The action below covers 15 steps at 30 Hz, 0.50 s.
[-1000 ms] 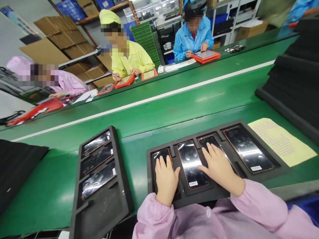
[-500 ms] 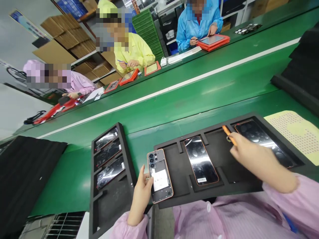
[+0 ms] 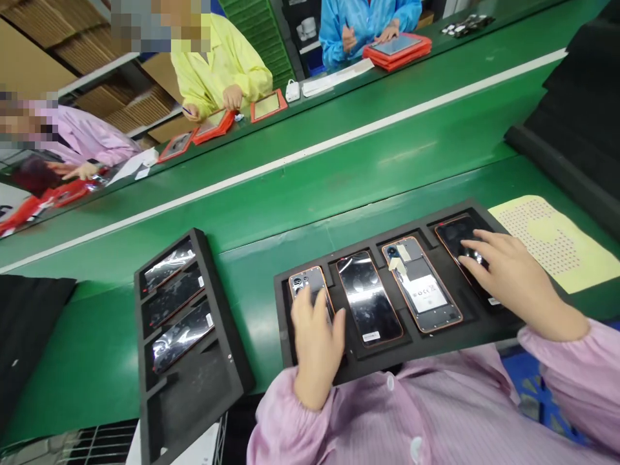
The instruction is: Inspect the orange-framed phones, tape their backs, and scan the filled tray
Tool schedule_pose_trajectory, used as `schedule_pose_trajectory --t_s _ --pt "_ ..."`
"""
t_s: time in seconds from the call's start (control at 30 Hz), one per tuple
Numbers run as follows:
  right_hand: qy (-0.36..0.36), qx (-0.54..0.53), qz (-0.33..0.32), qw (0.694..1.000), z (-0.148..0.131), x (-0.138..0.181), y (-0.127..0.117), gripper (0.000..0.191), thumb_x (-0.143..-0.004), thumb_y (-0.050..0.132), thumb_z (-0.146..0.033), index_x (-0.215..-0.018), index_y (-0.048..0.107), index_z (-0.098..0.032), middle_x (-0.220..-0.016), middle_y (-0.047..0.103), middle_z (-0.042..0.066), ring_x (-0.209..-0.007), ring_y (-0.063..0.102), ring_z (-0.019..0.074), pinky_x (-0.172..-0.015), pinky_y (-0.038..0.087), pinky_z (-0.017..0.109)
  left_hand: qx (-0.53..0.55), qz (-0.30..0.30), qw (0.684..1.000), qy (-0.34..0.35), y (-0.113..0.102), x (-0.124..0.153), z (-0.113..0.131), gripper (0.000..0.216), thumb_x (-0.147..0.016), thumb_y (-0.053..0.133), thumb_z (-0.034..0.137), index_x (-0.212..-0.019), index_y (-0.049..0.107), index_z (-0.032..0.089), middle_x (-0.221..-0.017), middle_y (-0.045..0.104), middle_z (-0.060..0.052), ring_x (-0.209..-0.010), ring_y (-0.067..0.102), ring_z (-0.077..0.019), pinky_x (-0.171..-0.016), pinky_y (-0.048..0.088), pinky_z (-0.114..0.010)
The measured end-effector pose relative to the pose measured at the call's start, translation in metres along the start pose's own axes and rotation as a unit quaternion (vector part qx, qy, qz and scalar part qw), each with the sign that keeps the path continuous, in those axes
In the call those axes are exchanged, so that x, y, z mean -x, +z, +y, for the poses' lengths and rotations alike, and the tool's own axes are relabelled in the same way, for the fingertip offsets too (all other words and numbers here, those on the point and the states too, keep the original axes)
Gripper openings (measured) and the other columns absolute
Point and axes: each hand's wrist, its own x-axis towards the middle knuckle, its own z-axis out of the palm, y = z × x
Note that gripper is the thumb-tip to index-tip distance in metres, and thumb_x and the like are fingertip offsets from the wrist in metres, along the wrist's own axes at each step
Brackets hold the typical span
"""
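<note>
Far left: a black sheet (image 3: 33,342) lies on the green bench (image 3: 256,278); above it, across the bench, a co-worker in pink (image 3: 92,132) bends over red-cased items.
Left tray: a black foam tray (image 3: 194,400) sits aslant; three of its slots hold screen-up phones (image 3: 183,336), each with a small white label near one end; the nearest slot is bare foam.
Across the bench: a co-worker in yellow (image 3: 223,58) sits at a red-cased tablet (image 3: 213,126); farther right, a co-worker in blue (image 3: 368,26) has a hand on a stack of red-cased tablets (image 3: 397,51).
Left hand: the left hand (image 3: 317,342) lies over the leftmost phone (image 3: 314,276) of the wide tray (image 3: 416,347); fingers parted, thumb out to the right — whether they press or grip I cannot tell; this phone is back up, cameras showing, in the first slot.
Second slot: a screen-up phone (image 3: 371,297), white label at its near end.
Third slot: a back-up phone (image 3: 421,284), inner parts and a white printed label exposed; a pale tab sits near its camera.
Right hand: the right hand (image 3: 513,271) reaches over the fourth phone (image 3: 450,229), screen up in the last slot; fingers apart — contact with the glass is unclear.
Far right: a yellow dotted sheet (image 3: 571,252) lies just beside the tray; beyond it, black layered material (image 3: 571,129).
</note>
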Motion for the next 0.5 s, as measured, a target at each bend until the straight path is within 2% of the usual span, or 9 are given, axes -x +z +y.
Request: schedule_pose_trajectory --t_s 0.07,0.13,0.23,0.3,0.37,0.4,0.43,0.5 --pt "-0.014 0.057 -0.031 0.998 0.01 -0.001 0.004 0.039 -0.08 0.051 -0.038 -0.107 0.063 -0.012 -0.114 0.06 0.021 -0.108 0.053 0.0384 -0.088 0.044 0.055 -0.002 -0.075 0.996 0.045 0.017 -0.014 0.031 0.04 -0.082 0.054 0.029 -0.118 0.057 0.009 -0.129 0.053 -0.023 -0.125 0.047 -0.0364 -0.101 0.04 -0.057" --pt "-0.014 0.085 -0.052 0.995 0.011 -0.002 0.008 0.042 -0.078 0.052 -0.033 -0.113 0.06 -0.01 -0.118 0.058 0.022 -0.111 0.052 0.0381 -0.088 0.045 0.053 -0.049 -0.137 0.988 0.043 0.032 -0.027 0.06 0.054 -0.079 0.06 0.03 -0.125 0.051 0.003 -0.134 0.048 -0.03 -0.13 0.039 -0.0427 -0.102 0.033 -0.063" --pt "0.003 0.092 -0.05 0.994 0.009 -0.002 0.002 0.041 -0.079 0.045 -0.025 -0.115 0.058 -0.011 -0.111 0.062 0.019 -0.102 0.058 0.0327 -0.081 0.049 0.044 -0.075 -0.18 0.98 0.03 0.035 -0.04 0.083 0.063 -0.073 0.064 0.023 -0.128 0.046 -0.003 -0.137 0.041 -0.034 -0.132 0.034 -0.0444 -0.105 0.033 -0.057" --pt "0.054 0.107 -0.046 0.992 0.016 -0.004 -0.013 0.042 -0.079 0.043 -0.026 -0.115 0.06 -0.011 -0.084 0.066 0.015 -0.075 0.063 0.0288 -0.063 0.048 0.039 -0.039 -0.187 0.981 0.007 0.022 -0.046 0.08 0.063 -0.07 0.06 0.016 -0.13 0.045 0.0 -0.136 0.046 -0.029 -0.13 0.041 -0.0396 -0.103 0.039 -0.05" --pt "0.114 0.124 -0.043 0.985 0.034 -0.008 -0.033 0.039 -0.076 0.045 -0.029 -0.107 0.064 -0.015 -0.055 0.055 0.007 -0.047 0.051 0.0216 -0.049 0.039 0.034 0.012 -0.185 0.981 -0.058 0.003 -0.051 0.064 0.068 -0.068 0.054 0.012 -0.135 0.041 0.007 -0.127 0.058 -0.02 -0.117 0.056 -0.0342 -0.096 0.047 -0.047" --pt "0.138 0.124 -0.043 0.982 0.045 -0.009 -0.041 0.036 -0.074 0.047 -0.031 -0.101 0.066 -0.017 -0.047 0.046 0.003 -0.039 0.043 0.018 -0.046 0.034 0.032 0.04 -0.184 0.977 -0.103 -0.007 -0.052 0.053 0.07 -0.069 0.052 0.011 -0.137 0.039 0.011 -0.12 0.064 -0.016 -0.107 0.063 -0.0316 -0.091 0.051 -0.046" --pt "0.153 0.114 -0.042 0.981 0.056 -0.01 -0.047 0.033 -0.072 0.048 -0.032 -0.096 0.067 -0.02 -0.044 0.041 0.001 -0.036 0.037 0.0157 -0.045 0.032 0.031 0.069 -0.178 0.971 -0.145 -0.015 -0.052 0.041 0.07 -0.07 0.05 0.012 -0.139 0.037 0.014 -0.113 0.067 -0.013 -0.098 0.067 -0.0295 -0.088 0.052 -0.046" --pt "0.163 0.076 -0.034 0.983 0.073 -0.01 -0.051 0.029 -0.071 0.047 -0.032 -0.09 0.067 -0.021 -0.047 0.045 0.002 -0.037 0.038 0.0159 -0.044 0.031 0.03 0.169 -0.164 0.95 -0.205 -0.021 -0.05 0.021 0.07 -0.073 0.048 0.015 -0.141 0.031 0.014 -0.107 0.07 -0.011 -0.092 0.069 -0.0257 -0.086 0.053 -0.043"
